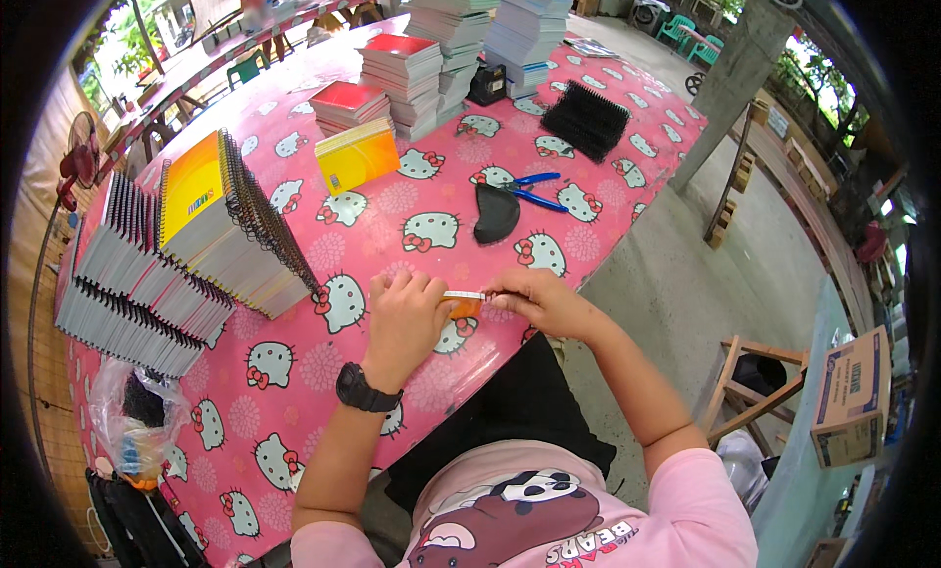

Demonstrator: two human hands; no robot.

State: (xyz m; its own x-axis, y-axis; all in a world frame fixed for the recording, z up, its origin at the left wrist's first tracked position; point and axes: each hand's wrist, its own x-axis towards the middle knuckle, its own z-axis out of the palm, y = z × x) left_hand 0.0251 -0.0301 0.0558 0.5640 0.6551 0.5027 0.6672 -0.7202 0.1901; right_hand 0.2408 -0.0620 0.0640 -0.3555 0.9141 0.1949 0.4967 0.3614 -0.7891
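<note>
A small orange-covered notebook (463,305) is held close in front of me, its white page edge turned up. My left hand (404,308) is closed around its left part and hides much of it. At the other end, the fingers of my right hand (534,298) pinch the notebook's edge; a small dark bit shows there, too small to name. Beyond my hands lie blue-handled pliers (537,191), partly beside a black curved case (497,213). A short stack of yellow-covered notebooks (358,156) stands farther off, and black binding coils (585,120) lie at the far right.
Spiral-bound yellow notebooks (201,196) and more bound stacks (147,264) rise on the left of the pink patterned table (323,347). Tall paper stacks (446,39) and red-topped stacks (402,73) stand at the back. A plastic bag (137,416) sits at the left edge.
</note>
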